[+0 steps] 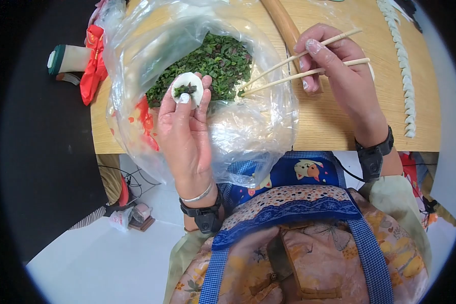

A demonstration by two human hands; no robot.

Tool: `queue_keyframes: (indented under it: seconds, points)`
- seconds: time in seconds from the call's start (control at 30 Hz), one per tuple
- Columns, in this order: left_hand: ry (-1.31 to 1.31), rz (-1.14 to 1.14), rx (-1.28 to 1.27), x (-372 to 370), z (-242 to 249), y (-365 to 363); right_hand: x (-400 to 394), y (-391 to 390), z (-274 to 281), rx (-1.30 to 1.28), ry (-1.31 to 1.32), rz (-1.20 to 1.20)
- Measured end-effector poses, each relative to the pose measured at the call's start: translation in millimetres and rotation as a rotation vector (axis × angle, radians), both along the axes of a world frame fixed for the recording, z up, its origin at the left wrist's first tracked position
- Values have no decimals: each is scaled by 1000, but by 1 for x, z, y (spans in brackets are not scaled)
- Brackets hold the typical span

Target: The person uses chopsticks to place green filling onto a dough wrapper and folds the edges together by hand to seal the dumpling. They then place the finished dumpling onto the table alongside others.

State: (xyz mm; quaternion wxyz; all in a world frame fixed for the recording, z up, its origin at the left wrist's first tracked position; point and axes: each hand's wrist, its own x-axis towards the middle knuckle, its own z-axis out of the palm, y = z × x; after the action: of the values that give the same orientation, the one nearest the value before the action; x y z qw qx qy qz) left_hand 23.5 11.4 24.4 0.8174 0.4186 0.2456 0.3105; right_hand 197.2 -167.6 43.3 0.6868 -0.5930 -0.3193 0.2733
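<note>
My left hand [186,131] holds a small round dumpling wrapper [193,81], its thumb pressing at a little heap of chopped greens on the dough. Behind that hand, a clear plastic bag [129,76] lies spread open around a mass of chopped green filling [215,60]. In my right hand [334,66] is a pair of wooden chopsticks [294,77], slightly apart, tips down at the filling's right edge. A scrap of green clings to the tips. Flour whitens the fingers of both hands. Under the right hand lies a wooden rolling pin [282,23].
A row of folded dumplings [404,71] runs along the right side of the wooden table [329,134]. At the left edge are a red plastic wrapper [92,66] and a white container with a green end [71,59]. The table's front edge is near my apron [289,202].
</note>
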Motion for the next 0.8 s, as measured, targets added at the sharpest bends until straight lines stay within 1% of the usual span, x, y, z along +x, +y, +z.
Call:
queue_keyframes:
  seconds: [0.23,0.33,0.43,0.53,0.6,0.8]
  points:
    - [-35,-13,1,-2,-1,0,-1,1,-2,-62,3,16]
    - [-28,-5,1,-2,-1,1,-2,2,-1,2,27,-26]
    - [-32,0,7,-3,-1,0,-4,6,-3,60,-30,-79]
    - [-31,7,0,-3,0,-1,-6,8,-4,68,-15,-24]
    - [-47,1,-51,-3,0,-2,-8,8,-3,19,8,6]
    - [-92,-12,-84,-3,-1,-3,-10,9,-2,-9,6,4]
